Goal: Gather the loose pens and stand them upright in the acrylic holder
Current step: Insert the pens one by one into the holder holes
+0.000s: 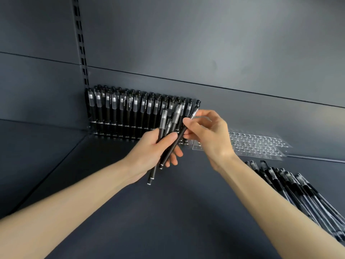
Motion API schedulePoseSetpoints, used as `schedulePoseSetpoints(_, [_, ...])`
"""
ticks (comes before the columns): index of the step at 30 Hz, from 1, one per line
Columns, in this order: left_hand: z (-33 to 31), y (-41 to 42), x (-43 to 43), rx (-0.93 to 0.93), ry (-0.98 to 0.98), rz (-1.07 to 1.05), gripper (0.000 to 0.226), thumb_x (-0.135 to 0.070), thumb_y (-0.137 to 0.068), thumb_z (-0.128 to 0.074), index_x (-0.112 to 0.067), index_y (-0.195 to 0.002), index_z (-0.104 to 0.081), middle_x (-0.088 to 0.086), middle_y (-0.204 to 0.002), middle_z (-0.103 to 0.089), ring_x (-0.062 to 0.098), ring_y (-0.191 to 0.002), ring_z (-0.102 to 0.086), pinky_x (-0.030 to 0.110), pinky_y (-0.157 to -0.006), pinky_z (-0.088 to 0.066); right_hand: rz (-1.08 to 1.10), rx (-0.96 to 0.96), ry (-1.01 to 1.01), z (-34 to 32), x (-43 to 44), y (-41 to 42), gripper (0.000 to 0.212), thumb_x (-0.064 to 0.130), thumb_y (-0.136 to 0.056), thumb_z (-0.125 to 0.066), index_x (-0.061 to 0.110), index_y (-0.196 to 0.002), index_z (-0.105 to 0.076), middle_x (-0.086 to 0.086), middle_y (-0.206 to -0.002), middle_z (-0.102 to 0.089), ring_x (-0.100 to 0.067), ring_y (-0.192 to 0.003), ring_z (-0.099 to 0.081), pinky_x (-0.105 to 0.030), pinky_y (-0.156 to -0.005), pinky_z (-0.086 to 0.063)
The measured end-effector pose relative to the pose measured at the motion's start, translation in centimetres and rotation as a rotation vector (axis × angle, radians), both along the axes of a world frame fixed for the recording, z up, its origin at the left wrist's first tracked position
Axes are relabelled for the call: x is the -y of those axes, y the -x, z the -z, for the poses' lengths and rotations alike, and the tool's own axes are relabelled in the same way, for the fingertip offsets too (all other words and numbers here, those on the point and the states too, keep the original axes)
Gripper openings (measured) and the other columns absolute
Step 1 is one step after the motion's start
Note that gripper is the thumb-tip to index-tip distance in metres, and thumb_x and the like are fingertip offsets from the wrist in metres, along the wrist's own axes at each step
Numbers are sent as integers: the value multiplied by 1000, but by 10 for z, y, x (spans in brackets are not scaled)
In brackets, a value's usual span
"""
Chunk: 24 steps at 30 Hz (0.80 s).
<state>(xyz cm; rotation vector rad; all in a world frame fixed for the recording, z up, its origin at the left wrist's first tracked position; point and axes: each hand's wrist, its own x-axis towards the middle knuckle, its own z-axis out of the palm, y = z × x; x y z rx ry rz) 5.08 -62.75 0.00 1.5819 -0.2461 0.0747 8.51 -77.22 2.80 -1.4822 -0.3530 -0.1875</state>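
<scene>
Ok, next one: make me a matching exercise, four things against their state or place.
Things:
1 left hand
2 right hand
3 loose pens
4 holder

States:
A lying flat on the shelf, far right
B pinches one pen
C filled with upright pens
D grips a bundle of pens

Pairs: 1-D; 2-B; 3-A; 4-C
</scene>
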Motion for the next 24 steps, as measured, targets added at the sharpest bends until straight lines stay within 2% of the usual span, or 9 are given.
schedulePoseSetpoints(4, [-4,-19,-15,-19,-13,-76,21,-27,-99,-46,-9,-102,-56,9,-83,-69,17,-71,-66,29,-57,-54,125,126,109,-10,-15,-17,26,3,-90,-59,16,-108,-46,-11,-89,-65,-18,-75,-68,-33,-75,-58])
schedulePoseSetpoints(7, [0,-35,-25,71,-115,-226,19,-28,-99,-45,-13,-96,-56,2,-87,-62,10,-77,-61,32,-64,-59,273,284,179,-15,-20,-28,31,4,-92,-56,22,-113,-44,-11,-92,-66,-22,-80,-67,-44,-80,-56])
schedulePoseSetpoints(11, [3,-37,-28,139,-61,-244,21,-30,-99,-43,-13,-94,-54,1,-68,-55,10,-54,-52,27,-52,-51,411,438,315,-17,-23,-41,38,3,-92,-55,17,-127,-47,11,-93,-54,-25,-81,-64,-36,-75,-56])
schedulePoseSetpoints(14, [7,-37,-29,157,-72,-253,24,-30,-100,-44,-8,-93,-51,-4,-53,-46,6,-40,-39,21,-42,-37,434,493,357,-12,-27,-48,42,1,-91,-56,17,-128,-47,13,-91,-53,-28,-82,-64,-41,-77,-56])
schedulePoseSetpoints(16, [8,-39,-31,138,-40,-253,26,-29,-100,-44,-5,-93,-50,-6,-50,-42,4,-38,-34,16,-41,-30,433,523,377,-8,-29,-51,42,0,-91,-56,18,-128,-46,12,-90,-53,-27,-80,-64,-35,-74,-55])
schedulePoseSetpoints(19, [8,-38,-31,116,9,-230,21,-26,-99,-45,-8,-91,-53,-5,-48,-41,6,-39,-35,18,-41,-32,434,582,421,-3,-30,-53,38,1,-91,-57,15,-125,-48,15,-90,-53,-16,-75,-62,-22,-66,-50])
schedulePoseSetpoints(21, [8,-37,-30,110,16,-211,20,-26,-99,-45,-11,-89,-53,-4,-48,-42,9,-40,-36,23,-42,-35,437,597,426,-2,-30,-54,36,2,-91,-57,15,-124,-48,16,-90,-53,-13,-74,-61,-23,-66,-52])
schedulePoseSetpoints(24, [9,-36,-28,99,22,-187,21,-26,-99,-45,-9,-91,-53,-3,-48,-42,10,-40,-36,27,-43,-35,447,611,379,-5,-29,-53,35,4,-91,-58,22,-119,-48,13,-91,-54,-17,-77,-64,-30,-70,-55])
